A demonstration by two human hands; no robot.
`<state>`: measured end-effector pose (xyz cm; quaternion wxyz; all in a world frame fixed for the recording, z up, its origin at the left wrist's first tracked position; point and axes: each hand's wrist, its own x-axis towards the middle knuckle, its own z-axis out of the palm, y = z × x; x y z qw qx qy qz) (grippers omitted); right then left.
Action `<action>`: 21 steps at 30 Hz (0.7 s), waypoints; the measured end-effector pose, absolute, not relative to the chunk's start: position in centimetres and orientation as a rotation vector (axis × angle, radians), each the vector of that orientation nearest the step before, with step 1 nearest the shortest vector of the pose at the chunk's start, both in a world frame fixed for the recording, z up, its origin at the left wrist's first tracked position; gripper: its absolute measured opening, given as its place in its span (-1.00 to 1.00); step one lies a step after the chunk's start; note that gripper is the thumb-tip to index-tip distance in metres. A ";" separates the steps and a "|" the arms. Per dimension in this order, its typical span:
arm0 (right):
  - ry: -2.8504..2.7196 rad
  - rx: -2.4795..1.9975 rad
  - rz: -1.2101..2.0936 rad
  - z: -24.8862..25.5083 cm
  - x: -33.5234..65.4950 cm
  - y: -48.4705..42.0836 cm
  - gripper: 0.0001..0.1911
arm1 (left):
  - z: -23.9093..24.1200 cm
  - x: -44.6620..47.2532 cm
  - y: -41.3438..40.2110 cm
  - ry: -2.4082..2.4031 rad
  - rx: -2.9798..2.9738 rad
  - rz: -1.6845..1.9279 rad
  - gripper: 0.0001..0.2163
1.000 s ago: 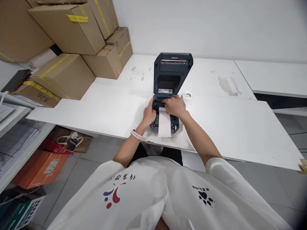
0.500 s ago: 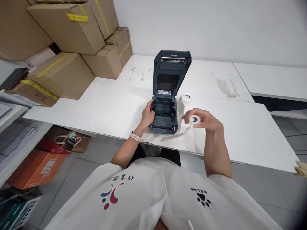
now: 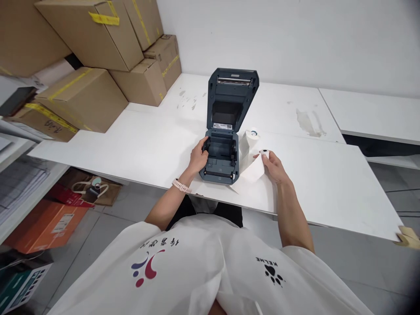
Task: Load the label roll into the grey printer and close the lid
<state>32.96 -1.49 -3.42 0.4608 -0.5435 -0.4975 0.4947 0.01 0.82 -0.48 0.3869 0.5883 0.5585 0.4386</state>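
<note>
A dark label printer stands on the white table with its lid raised, its inner bay bare. My left hand grips the printer's left side wall, thumb over the rim. To the right of the printer, my right hand is closed on a small white paper roll, whose dark core faces up. A loose strip of paper hangs from that roll and curls onto the table. Behind it, a second white roll lies beside the printer, with paper trailing from it.
Cardboard boxes with yellow tape are stacked at the back left of the white table. An orange box and bags sit below on the floor side. A wall rises behind the table. A cardboard piece is at the right corner.
My right hand has moved slightly down and turned the paper roll, so its core now faces up and more of the strip shows. My left hand stays on the printer.
</note>
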 end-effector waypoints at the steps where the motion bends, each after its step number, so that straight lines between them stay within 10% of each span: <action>1: -1.258 -1.326 1.241 -3.3 32.8 -1.5 -0.49 | -0.5 0.0 0.8 1.425 1.505 1.118 -0.35; 21: -1.250 -1.329 1.118 -5.7 33.0 2.2 -0.35 | -1.1 -0.2 1.3 1.397 1.480 1.129 -0.34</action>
